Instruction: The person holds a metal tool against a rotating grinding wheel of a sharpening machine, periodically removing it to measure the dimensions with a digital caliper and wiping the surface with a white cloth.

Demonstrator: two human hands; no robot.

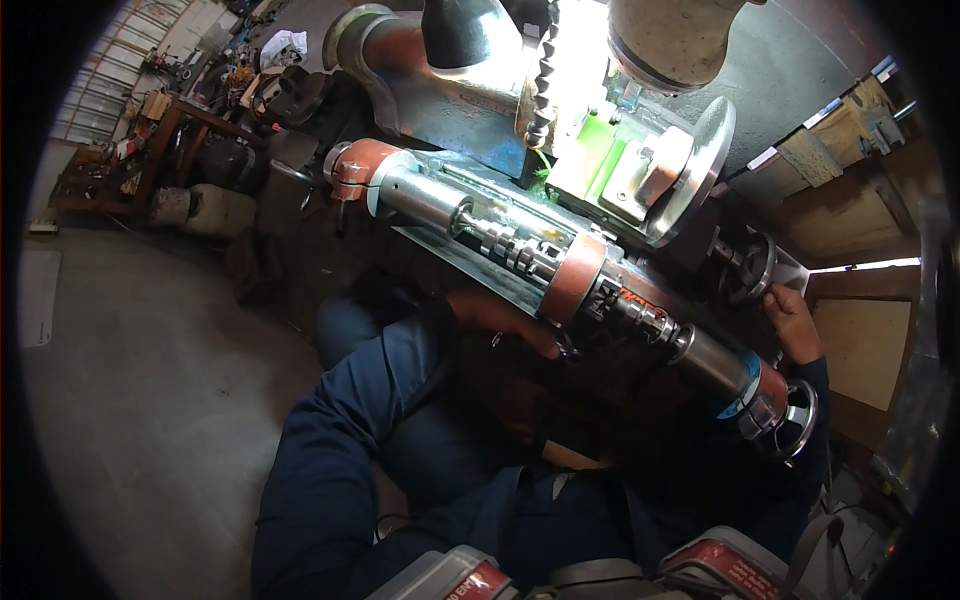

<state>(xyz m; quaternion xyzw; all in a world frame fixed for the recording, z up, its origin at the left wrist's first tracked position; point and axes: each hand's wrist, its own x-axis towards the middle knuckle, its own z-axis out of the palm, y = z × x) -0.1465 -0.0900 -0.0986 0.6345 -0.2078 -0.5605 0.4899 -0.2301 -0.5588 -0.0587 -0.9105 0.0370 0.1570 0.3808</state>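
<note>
My right hand [793,320] is closed on the rim of a dark handwheel [750,270] at the right of a grinding machine. My left hand [535,335] is low in shadow at the front of the machine, its fingers closed by a small shiny metal part; what they hold is too dark to make out. Above it a steel camshaft [515,250] lies slantwise, running through a reddish ring-shaped rest [578,278]. A steel headstock spindle [425,200] stands at its left end, a tailstock cylinder [712,362] at its right. Behind it stands a grey disc-shaped wheel [692,172].
A chrome handwheel [797,420] sits at the tailstock's end. A segmented black hose [543,90] hangs over the brightly lit bed near a green part [590,165]. Cluttered metal parts and a rack [190,150] stand far left. Wooden panels [860,340] are at the right.
</note>
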